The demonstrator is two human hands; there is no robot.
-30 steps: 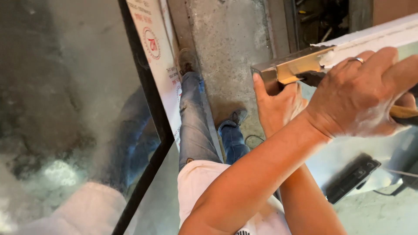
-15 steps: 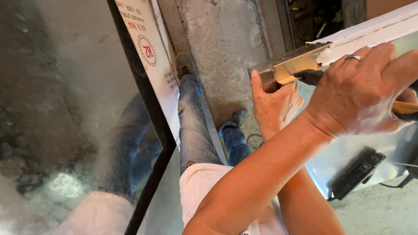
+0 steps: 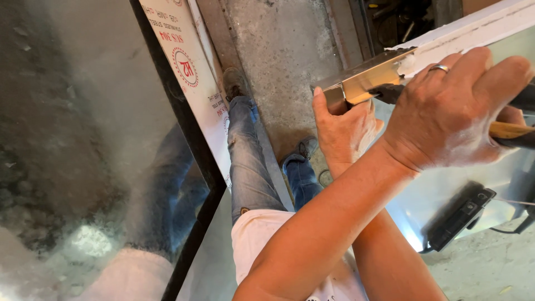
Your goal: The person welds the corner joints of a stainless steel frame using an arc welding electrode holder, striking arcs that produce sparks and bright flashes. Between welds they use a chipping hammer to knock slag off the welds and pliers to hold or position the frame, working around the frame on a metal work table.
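Observation:
My left hand (image 3: 451, 117), with a ring on one finger, reaches across from the lower left and is closed on a tool with a yellow wooden handle (image 3: 510, 131) and a dark head. The tool's head meets the end of a shiny gold-toned metal profile (image 3: 365, 81). My right hand (image 3: 345, 131) sits just below that end, thumb up against the profile's cut face; its fingers are hidden behind my left hand and the metal. A white-filmed edge (image 3: 473, 30) runs from the profile to the upper right.
A large mirror-like steel sheet (image 3: 83, 139) with a dark edge and a printed white film strip (image 3: 184, 61) fills the left. My jeans-clad legs (image 3: 245, 156) stand on the concrete floor (image 3: 284, 50). A black corded power tool (image 3: 460, 214) lies on a reflective sheet at lower right.
Both hands keep their hold at the profile's end. The view has shifted slightly; the hands and profile sit a little higher in the frame.

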